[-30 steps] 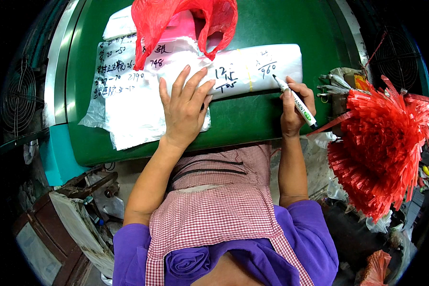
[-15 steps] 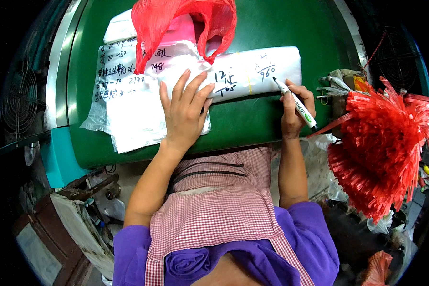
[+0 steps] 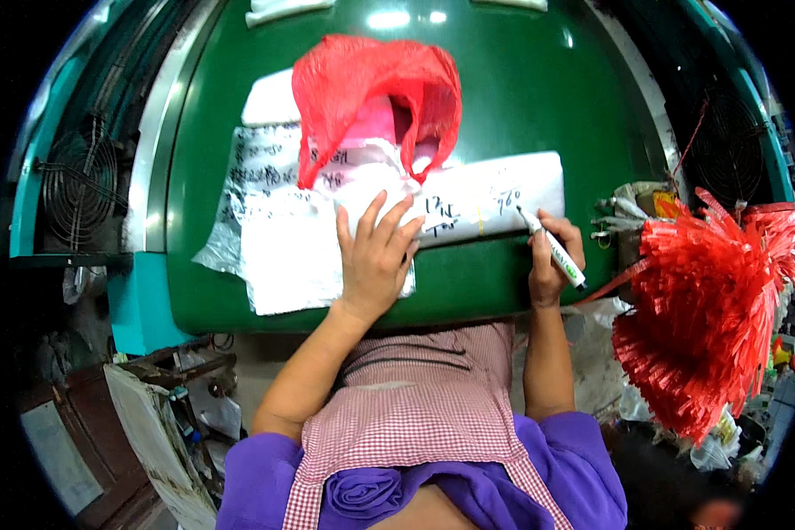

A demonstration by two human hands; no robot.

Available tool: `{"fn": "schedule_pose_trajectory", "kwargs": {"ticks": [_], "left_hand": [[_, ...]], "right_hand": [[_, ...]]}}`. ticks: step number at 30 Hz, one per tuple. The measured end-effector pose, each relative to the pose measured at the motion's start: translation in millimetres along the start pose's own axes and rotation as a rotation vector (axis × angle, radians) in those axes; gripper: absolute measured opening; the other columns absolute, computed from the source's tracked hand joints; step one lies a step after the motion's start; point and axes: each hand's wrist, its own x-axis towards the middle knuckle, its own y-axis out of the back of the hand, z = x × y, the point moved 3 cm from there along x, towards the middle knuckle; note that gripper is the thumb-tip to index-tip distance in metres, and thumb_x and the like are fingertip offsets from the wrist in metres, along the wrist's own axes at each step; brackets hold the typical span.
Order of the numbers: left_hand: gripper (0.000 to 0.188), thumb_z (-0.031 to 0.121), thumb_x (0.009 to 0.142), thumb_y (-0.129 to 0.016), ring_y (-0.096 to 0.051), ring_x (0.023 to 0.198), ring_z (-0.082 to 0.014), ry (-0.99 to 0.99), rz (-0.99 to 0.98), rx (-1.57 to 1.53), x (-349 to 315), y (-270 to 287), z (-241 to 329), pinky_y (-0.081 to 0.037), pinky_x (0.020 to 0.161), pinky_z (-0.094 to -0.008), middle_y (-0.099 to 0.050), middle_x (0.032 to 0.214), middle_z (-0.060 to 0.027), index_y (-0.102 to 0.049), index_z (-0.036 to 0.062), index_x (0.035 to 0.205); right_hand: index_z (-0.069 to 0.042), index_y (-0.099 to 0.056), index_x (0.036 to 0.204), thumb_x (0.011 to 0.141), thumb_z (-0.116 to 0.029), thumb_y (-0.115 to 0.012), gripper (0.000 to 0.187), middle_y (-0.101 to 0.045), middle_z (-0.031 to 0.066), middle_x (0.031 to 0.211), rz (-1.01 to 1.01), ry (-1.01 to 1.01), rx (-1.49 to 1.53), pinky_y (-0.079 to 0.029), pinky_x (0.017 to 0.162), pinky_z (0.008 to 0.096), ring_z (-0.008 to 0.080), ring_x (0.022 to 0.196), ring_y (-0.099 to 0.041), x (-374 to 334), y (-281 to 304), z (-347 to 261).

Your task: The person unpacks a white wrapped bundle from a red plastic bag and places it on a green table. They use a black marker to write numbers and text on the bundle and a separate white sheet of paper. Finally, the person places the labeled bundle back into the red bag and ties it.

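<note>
My right hand (image 3: 554, 261) grips a white marker pen (image 3: 556, 252) with its tip down by the handwriting on a white plastic-wrapped roll (image 3: 530, 181). With fingers spread, my left hand (image 3: 375, 256) lies flat on the left part of that roll and the white sheets beside it. Left of it are a blank white sheet (image 3: 287, 256) and a clear plastic sheet with black handwriting (image 3: 265, 159). A red plastic bag (image 3: 353, 79), with something pink inside, stands just beyond my left hand and partly covers the sheets.
Everything rests on a green conveyor belt (image 3: 495, 291) with metal side rails (image 3: 163, 97). At the right hangs a big bunch of red plastic strips (image 3: 698, 318). A round fan guard (image 3: 79, 181) is at the left. White bundles (image 3: 287, 9) lie at the far end.
The view has tilted up, so the belt and everything on it appear lower and more of the far end shows. Both hands keep their places; the pen tip stays by the writing.
</note>
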Motion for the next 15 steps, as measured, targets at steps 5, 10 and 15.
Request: {"fn": "schedule_pose_trajectory", "kwargs": {"ticks": [5, 10, 15], "left_hand": [[0.037, 0.012, 0.081, -0.065, -0.039, 0.132, -0.0292, -0.011, -0.013, -0.004, 1.4, -8.9, 0.2, -0.013, 0.11, -0.0597, -0.052, 0.134, -0.004, -0.059, 0.0149, 0.118], [0.038, 0.011, 0.083, -0.064, -0.037, 0.135, -0.0299, 0.003, -0.008, 0.023, -4.3, -4.7, -3.7, -0.01, 0.111, -0.0589, -0.052, 0.135, -0.005, -0.058, 0.0147, 0.12], [0.039, 0.01, 0.083, -0.064, -0.037, 0.135, -0.0297, -0.018, -0.005, 0.017, 0.8, -5.3, 1.5, -0.01, 0.111, -0.0585, -0.052, 0.135, -0.0049, -0.058, 0.0144, 0.121]], "right_hand": [[0.002, -0.059, 0.097, 0.082, -0.004, -0.06, 0.017, -0.062, 0.0127, 0.091, 0.005, 0.091, -0.077, -0.049, 0.078, 0.0302, 0.0185, 0.079, -0.062, 4.5, 1.6, -6.7], [0.0, -0.062, 0.093, 0.076, -0.004, -0.068, 0.019, -0.067, 0.0167, 0.092, 0.0, 0.048, -0.028, -0.052, 0.072, 0.0298, 0.0207, 0.075, -0.065, 7.0, -6.9, -6.5], [0.0, -0.062, 0.091, 0.076, -0.003, -0.068, 0.016, -0.067, 0.0165, 0.087, 0.023, 0.043, -0.055, -0.053, 0.074, 0.0322, 0.0243, 0.08, -0.068, 9.7, -1.7, -13.5]]}}
